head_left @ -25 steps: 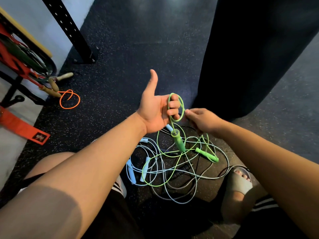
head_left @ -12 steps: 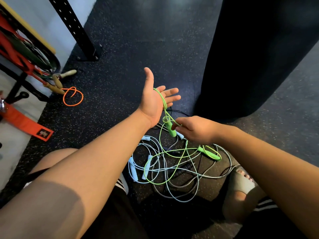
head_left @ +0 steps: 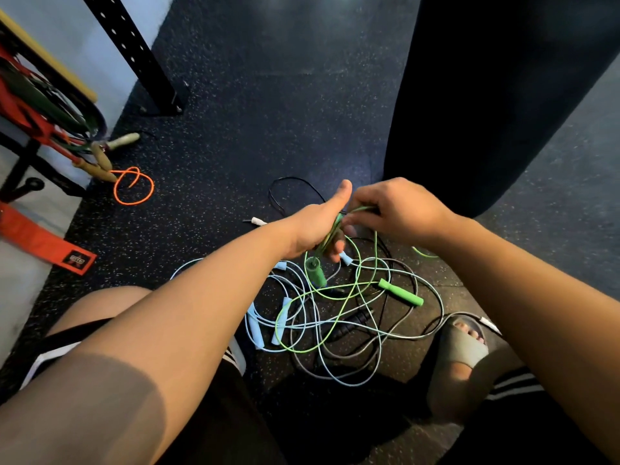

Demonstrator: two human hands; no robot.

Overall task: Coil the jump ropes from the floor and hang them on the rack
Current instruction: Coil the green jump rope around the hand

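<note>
Our left hand (head_left: 315,229) grips green rope (head_left: 315,271) loops, thumb up; our right hand (head_left: 399,209), at three o'clock, pinches a strand.

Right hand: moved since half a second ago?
Yes. The right hand has risen away from the green handle lying on the floor, up to the green rope gripped by the left hand.
</note>
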